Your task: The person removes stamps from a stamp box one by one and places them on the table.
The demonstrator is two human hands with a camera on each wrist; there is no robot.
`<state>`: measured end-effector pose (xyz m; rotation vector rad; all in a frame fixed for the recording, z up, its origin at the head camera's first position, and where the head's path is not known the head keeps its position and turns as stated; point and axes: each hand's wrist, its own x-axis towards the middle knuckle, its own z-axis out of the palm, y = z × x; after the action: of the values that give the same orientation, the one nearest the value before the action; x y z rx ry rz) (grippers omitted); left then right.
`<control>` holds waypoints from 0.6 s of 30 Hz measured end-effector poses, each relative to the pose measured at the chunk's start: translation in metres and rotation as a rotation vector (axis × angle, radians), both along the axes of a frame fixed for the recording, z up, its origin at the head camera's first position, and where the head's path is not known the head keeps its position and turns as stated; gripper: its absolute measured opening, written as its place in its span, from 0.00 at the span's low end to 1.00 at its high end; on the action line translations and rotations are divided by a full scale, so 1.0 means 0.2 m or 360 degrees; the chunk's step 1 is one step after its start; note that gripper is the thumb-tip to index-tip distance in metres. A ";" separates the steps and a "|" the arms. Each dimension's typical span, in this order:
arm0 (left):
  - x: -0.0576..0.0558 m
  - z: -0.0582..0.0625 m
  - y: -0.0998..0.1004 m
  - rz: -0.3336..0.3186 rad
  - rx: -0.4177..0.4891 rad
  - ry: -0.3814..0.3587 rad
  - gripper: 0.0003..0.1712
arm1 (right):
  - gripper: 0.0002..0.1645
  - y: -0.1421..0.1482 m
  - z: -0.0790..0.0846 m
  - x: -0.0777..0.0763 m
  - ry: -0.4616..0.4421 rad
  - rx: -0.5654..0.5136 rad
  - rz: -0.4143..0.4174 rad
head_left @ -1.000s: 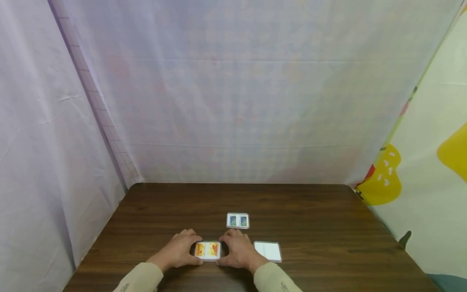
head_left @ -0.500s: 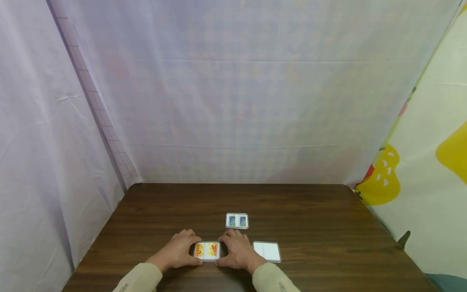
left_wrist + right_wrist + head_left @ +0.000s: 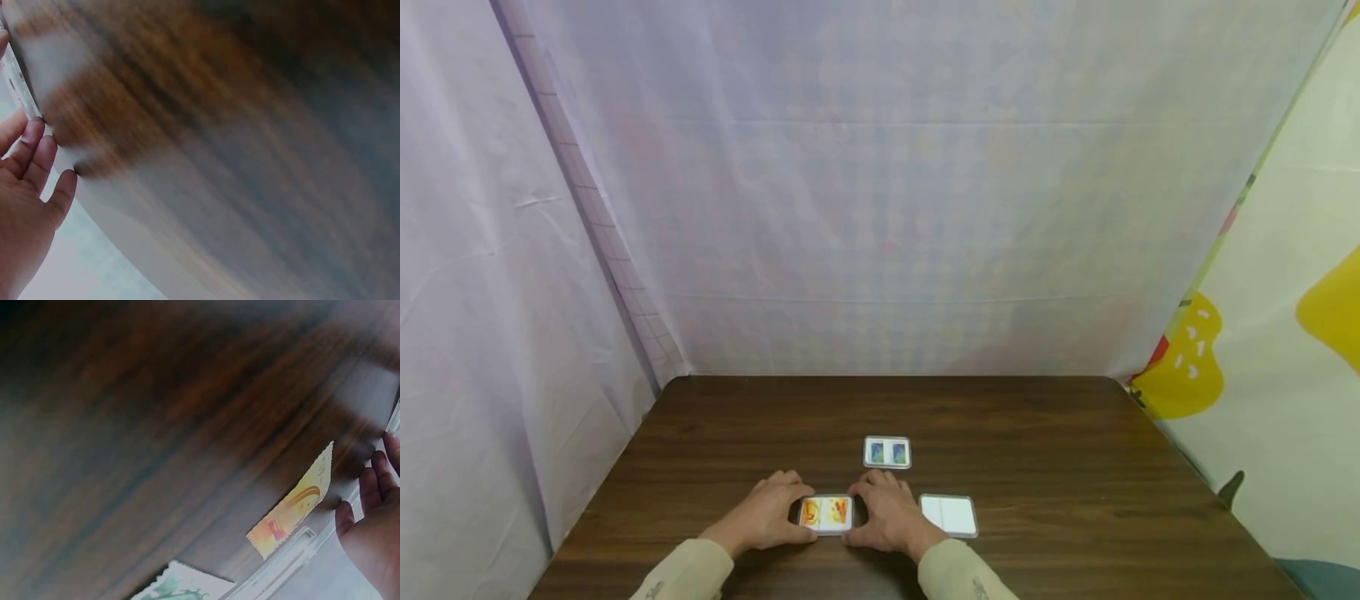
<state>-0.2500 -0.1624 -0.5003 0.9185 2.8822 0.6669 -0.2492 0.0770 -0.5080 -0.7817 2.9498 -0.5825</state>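
In the head view, a flat clear-edged plastic case (image 3: pixel 827 515) with two orange-yellow stamp-like pictures on white lies low on the table between both hands. My left hand (image 3: pixel 769 512) grips its left end, thumb at the near corner and fingers at the far corner. Mirroring this, my right hand (image 3: pixel 883 512) holds the right end the same way. The left wrist view catches the case's pale edge (image 3: pixel 19 78) at the fingertips. A yellow-orange stamp (image 3: pixel 294 506) with toothed edges shows beside the right fingertips in the right wrist view; a green-and-white stamp (image 3: pixel 184 587) is partly cut off.
Beyond the right hand lies a similar case (image 3: pixel 887 452) with two blue-green pictures. A case with a white face (image 3: pixel 955 517) lies right of it, partly behind the right wrist. The dark wooden table (image 3: pixel 1045 442) ends at a pale curtain (image 3: pixel 887 250).
Almost nothing differs: both hands stay at the ends of the orange-pictured case. The whole view shifts very slightly.
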 end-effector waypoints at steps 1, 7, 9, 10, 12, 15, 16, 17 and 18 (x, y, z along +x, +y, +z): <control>0.00 0.00 0.00 0.0000 -0.0001 -0.0007 0.36 | 0.37 0.00 0.00 0.00 -0.0002 -0.0004 -0.0002; 0.00 0.01 0.00 -0.0004 -0.0016 -0.0053 0.36 | 0.36 0.00 -0.01 0.00 0.0004 -0.0011 -0.0003; 0.00 0.01 0.00 -0.0008 -0.0021 -0.0064 0.35 | 0.36 0.00 0.00 0.00 0.0002 -0.0014 -0.0002; 0.00 0.01 0.00 -0.0010 -0.0021 -0.0071 0.35 | 0.36 0.00 0.00 0.00 -0.0003 -0.0015 -0.0003; -0.01 0.01 0.00 -0.0015 -0.0026 -0.0077 0.35 | 0.36 0.00 0.00 0.00 -0.0014 -0.0018 -0.0005; -0.01 0.02 0.00 -0.0024 -0.0035 -0.0081 0.35 | 0.36 0.00 0.00 0.00 -0.0027 -0.0023 -0.0006; -0.01 0.02 0.00 -0.0025 -0.0036 -0.0083 0.35 | 0.36 0.00 0.00 0.00 -0.0031 -0.0022 -0.0009; 0.00 0.02 0.00 -0.0026 -0.0037 -0.0081 0.35 | 0.37 0.00 0.00 0.00 -0.0035 -0.0024 -0.0010; 0.00 0.02 0.00 -0.0027 -0.0036 -0.0076 0.35 | 0.37 0.00 0.00 0.00 -0.0035 -0.0025 -0.0011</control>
<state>-0.2509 -0.1631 -0.4967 0.9101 2.8308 0.6450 -0.2498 0.0768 -0.5085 -0.7620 2.9324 -0.6110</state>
